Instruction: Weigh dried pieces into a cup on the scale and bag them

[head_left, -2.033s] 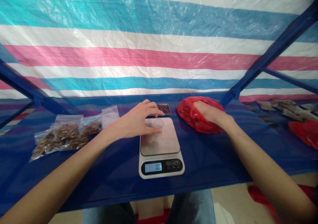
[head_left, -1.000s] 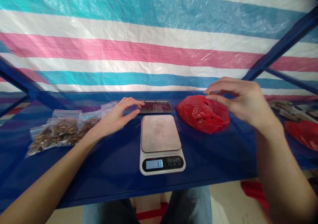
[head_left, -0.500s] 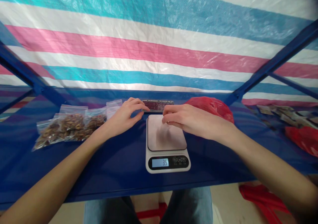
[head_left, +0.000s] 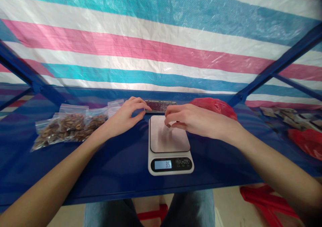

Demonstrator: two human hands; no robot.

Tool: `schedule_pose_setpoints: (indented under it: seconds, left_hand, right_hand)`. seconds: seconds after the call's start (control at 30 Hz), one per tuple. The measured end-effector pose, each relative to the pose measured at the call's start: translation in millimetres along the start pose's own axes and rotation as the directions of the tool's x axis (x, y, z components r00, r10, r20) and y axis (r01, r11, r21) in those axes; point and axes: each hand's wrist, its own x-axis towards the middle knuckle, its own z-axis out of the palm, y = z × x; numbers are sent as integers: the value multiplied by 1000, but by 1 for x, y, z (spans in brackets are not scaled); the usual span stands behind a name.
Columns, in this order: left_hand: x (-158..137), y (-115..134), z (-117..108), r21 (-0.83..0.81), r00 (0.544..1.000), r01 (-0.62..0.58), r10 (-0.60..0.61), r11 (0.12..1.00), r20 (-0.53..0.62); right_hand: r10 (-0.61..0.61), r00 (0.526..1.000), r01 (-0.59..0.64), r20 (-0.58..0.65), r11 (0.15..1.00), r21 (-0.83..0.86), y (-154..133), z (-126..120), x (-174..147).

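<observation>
A white kitchen scale (head_left: 171, 143) stands on the blue table, its display reading 3.5. Above its plate, my right hand (head_left: 179, 118) pinches a small brown piece (head_left: 168, 125), too small to make out its kind. My left hand (head_left: 133, 111) is open, thumb and fingers apart, with its fingertips at the left end of a dark reddish see-through box (head_left: 161, 106) behind the scale. Whether they touch the box, I cannot tell. To the left lie several clear zip bags (head_left: 72, 123) filled with brown dried pieces.
A red plastic bag (head_left: 213, 106) sits behind my right wrist. On the far right are another red bag (head_left: 307, 142) and some packets (head_left: 289, 114). Blue frame bars (head_left: 266, 65) rise at both sides before a striped sheet (head_left: 151, 35). A red stool (head_left: 266, 200) stands below.
Both hands stay nearly in place, and the reading is still 3.5. The brown piece under my right fingertips shows more clearly now. The view has shifted slightly.
</observation>
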Motion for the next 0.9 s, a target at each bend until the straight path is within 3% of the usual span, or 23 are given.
schedule_pose_setpoints:
  seconds: [0.23,0.37,0.53,0.8,0.9]
  left_hand:
    - [0,-1,0,13,1000,4,-4,1000,13]
    - [0,-1,0,11,1000,7,-7,1000,15]
    - [0,-1,1,3,999,7,-7,1000,34]
    - [0,-2,2,11,999,27,-27,1000,21]
    - [1,-4,3,14,1000,11,-12,1000,17]
  right_hand:
    - [-38,999,39,-28,999,36,3,-5,1]
    - [61,990,-69,-130,996,-59,21,-2,-8]
    - [180,981,-188,-75,974,-129,42,14,-14]
    - [202,973,-220,-110,958,-183,51,24,-15]
    - [175,964,-206,-200,968,-146,46,17,-20]
